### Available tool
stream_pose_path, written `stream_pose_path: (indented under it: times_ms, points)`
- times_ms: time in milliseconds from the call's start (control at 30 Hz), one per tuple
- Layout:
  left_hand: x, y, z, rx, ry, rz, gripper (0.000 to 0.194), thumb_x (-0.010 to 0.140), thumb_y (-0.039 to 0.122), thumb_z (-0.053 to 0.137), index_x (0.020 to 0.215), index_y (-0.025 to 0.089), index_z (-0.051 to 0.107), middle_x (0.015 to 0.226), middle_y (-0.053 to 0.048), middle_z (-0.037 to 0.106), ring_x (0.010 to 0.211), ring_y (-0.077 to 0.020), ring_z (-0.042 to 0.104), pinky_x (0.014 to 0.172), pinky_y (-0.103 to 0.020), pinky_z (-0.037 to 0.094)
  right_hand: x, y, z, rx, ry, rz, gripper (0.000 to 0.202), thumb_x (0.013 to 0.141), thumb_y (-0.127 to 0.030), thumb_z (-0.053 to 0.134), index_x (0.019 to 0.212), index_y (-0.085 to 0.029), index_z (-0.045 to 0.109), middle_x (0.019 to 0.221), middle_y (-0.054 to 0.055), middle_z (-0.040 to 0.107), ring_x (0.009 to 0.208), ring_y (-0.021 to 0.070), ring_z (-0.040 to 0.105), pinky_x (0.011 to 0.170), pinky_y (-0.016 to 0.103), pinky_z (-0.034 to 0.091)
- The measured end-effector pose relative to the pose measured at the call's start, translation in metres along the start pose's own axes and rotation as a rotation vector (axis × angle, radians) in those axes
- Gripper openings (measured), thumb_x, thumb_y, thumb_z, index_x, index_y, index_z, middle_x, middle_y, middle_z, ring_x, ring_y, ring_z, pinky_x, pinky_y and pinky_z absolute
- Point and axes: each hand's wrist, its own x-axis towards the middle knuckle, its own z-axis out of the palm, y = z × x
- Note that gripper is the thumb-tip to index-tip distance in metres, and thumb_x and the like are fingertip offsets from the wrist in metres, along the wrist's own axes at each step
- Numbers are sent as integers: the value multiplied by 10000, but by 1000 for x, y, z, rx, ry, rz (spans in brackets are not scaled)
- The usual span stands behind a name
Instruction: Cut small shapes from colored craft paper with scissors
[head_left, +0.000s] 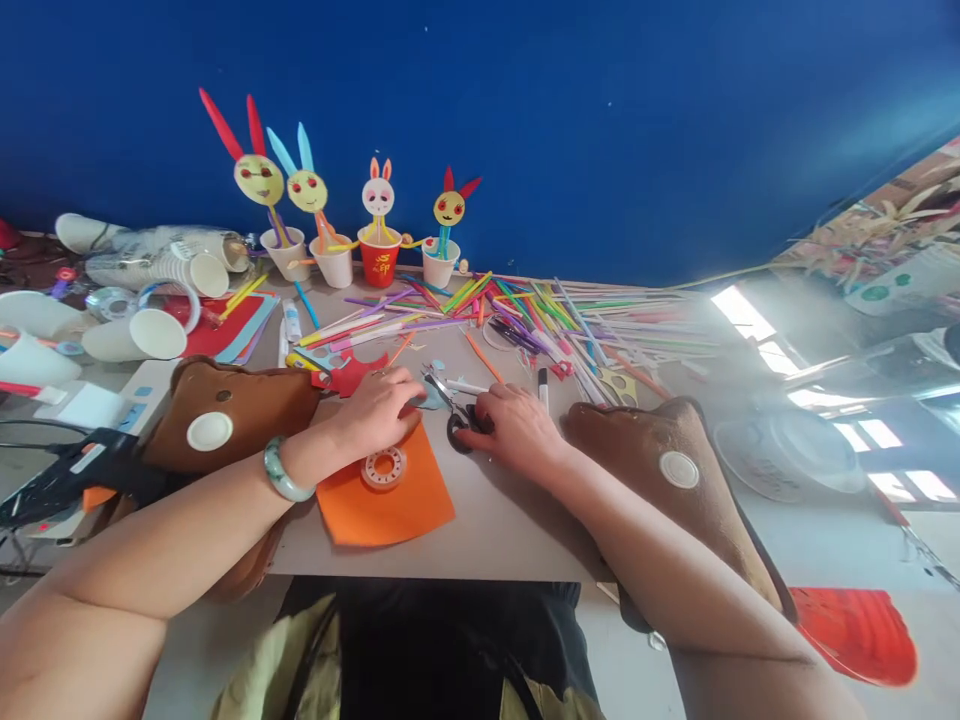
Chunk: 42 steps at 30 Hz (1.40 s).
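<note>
My right hand (519, 432) has its thumb and fingers closed around the black handles of a pair of scissors (456, 428). The scissor blades point away and to the left, over small pale paper scraps (433, 396). My left hand (381, 412), with a bangle (285, 470) on its wrist, is curled just left of the blades; what its fingertips pinch, if anything, is hidden. Partly under that hand lies an orange paper sheet (409, 505). A roll of clear tape (384, 467) rests on the sheet.
Brown cushions, one left (247, 425) and one right (637, 450), flank my forearms. Behind lie many coloured sticks (480, 300) and several rabbit-faced puppets in paper cups (379, 255) along the blue wall. A glue gun (82, 480) and stacked cups (150, 265) are at left.
</note>
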Motion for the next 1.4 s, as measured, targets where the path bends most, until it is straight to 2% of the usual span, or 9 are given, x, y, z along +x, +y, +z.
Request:
stream_pose_path:
  times_ms: [333, 533, 600, 700, 800, 933, 1000, 1167, 1400]
  points:
    - [-1, 3, 1, -44, -27, -13, 118, 831, 167, 586, 788, 194, 693, 873, -53, 645, 861, -209, 635, 811, -334, 481, 1, 7, 0, 142, 54, 25, 165, 793, -303, 707, 716, -176, 634, 841, 71, 635, 826, 218, 579, 696, 318, 381]
    - [2, -4, 7, -77, -7, 34, 105, 784, 141, 587, 792, 176, 686, 864, -70, 659, 848, -218, 637, 829, -352, 489, 7, 15, -7, 757, 44, 176, 224, 852, -405, 579, 837, -187, 629, 663, -16, 602, 586, 127, 511, 568, 258, 391]
    - [2, -6, 9, -95, 4, 48, 115, 774, 127, 580, 797, 173, 683, 862, -73, 667, 844, -218, 639, 823, -348, 493, 11, 14, -6, 939, 30, 220, 280, 826, -460, 582, 848, -185, 634, 655, -21, 595, 570, 122, 503, 557, 257, 403]
    - [2, -7, 10, -111, 21, 64, 139, 776, 107, 556, 794, 172, 677, 858, -75, 678, 849, -218, 642, 806, -340, 491, 21, 11, -4, 1067, 75, 314, 302, 721, -476, 666, 779, -188, 596, 628, -24, 576, 551, 117, 481, 530, 253, 385]
    - [2, -6, 8, -88, 22, 73, 161, 780, 98, 536, 789, 174, 678, 846, -75, 685, 833, -219, 643, 803, -347, 486, 34, 10, -2, 993, 132, 309, 332, 586, -384, 766, 722, -204, 522, 626, -31, 570, 571, 120, 480, 537, 250, 360]
    - [2, -5, 8, -65, 9, 59, 167, 777, 102, 533, 798, 173, 682, 838, -80, 689, 814, -225, 644, 783, -354, 490, 53, 11, 2, 619, 227, 210, 224, 596, -241, 708, 667, -207, 498, 652, -25, 566, 641, 139, 480, 600, 262, 335]
    - [3, -5, 8, -68, 12, 58, 177, 770, 93, 531, 812, 171, 684, 849, -83, 691, 832, -230, 647, 790, -356, 495, 60, 12, 6, 545, 220, 198, 213, 601, -212, 686, 648, -210, 478, 643, -29, 546, 641, 140, 466, 605, 266, 320]
    - [3, -5, 9, -54, 15, 51, 198, 762, 75, 522, 803, 169, 691, 858, -90, 686, 871, -242, 650, 830, -370, 500, 65, 16, 14, 571, 161, 215, 205, 635, -192, 644, 629, -217, 440, 583, -48, 478, 577, 123, 415, 558, 264, 281]
    - [2, -7, 12, -72, 13, 62, 197, 794, 98, 522, 799, 174, 705, 860, -85, 690, 842, -224, 653, 823, -359, 499, 56, 29, 1, 582, 97, 243, 217, 628, -234, 675, 625, -211, 459, 587, -56, 479, 572, 111, 397, 554, 259, 279]
